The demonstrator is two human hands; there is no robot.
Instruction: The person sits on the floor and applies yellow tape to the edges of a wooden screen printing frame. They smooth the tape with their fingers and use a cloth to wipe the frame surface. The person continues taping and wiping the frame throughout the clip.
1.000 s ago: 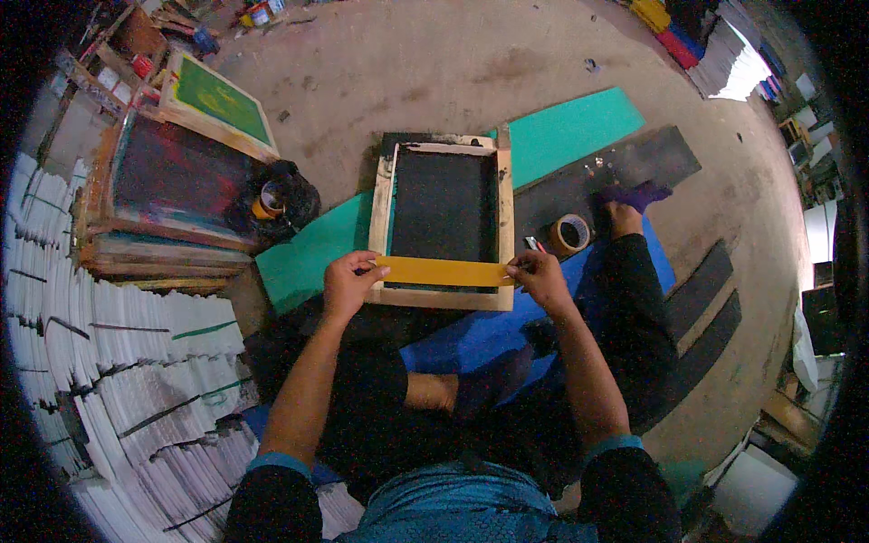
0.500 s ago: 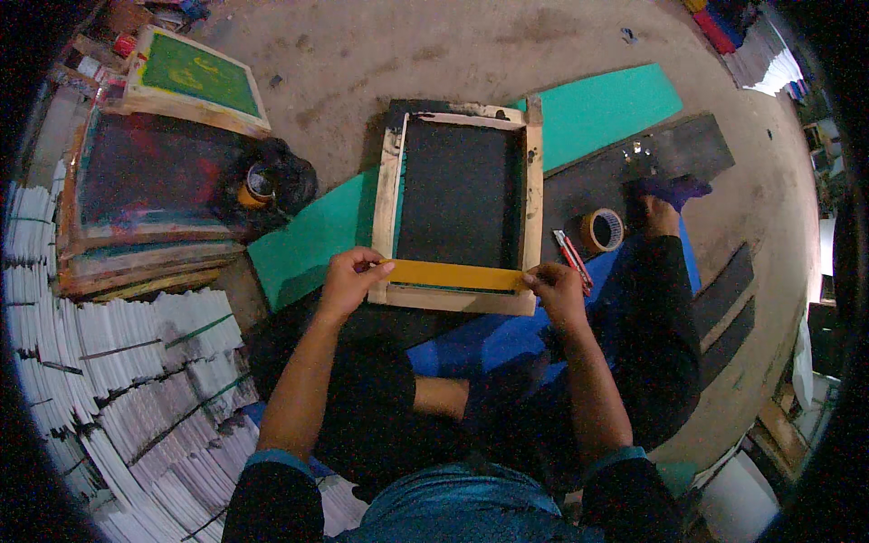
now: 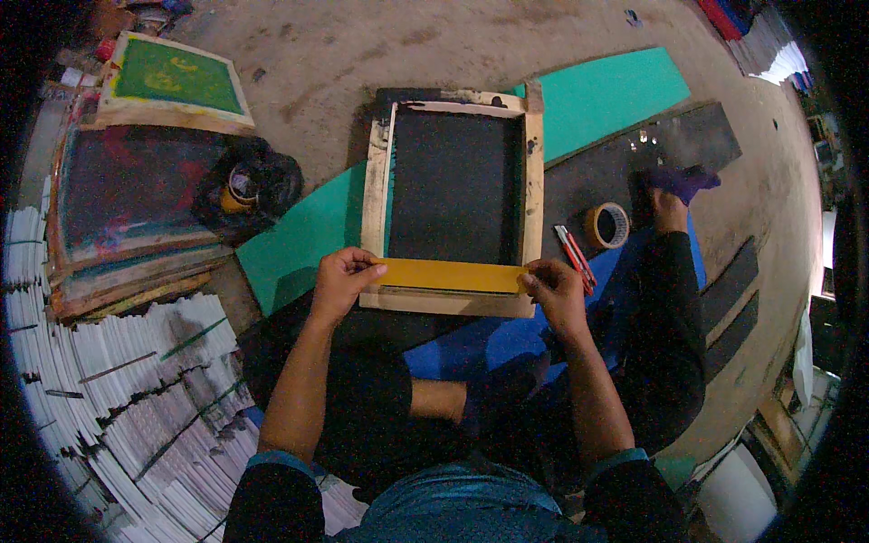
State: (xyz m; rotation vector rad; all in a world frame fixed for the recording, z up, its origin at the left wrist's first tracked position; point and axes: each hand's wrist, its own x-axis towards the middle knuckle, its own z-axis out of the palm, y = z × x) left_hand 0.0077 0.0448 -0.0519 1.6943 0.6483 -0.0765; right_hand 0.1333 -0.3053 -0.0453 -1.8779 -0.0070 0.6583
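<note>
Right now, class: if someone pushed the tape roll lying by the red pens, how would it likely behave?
The tape roll lies flat on its side, so it would probably slide, not roll. Its hollow ring shape suggests it is light. Stood on edge, it would likely roll.

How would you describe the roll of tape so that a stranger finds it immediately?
Start at the wooden screen frame lying on the floor. To its right, on the dark board, sits the roll of tape, beside a red pen. It is the only yellowish ring there.
</note>
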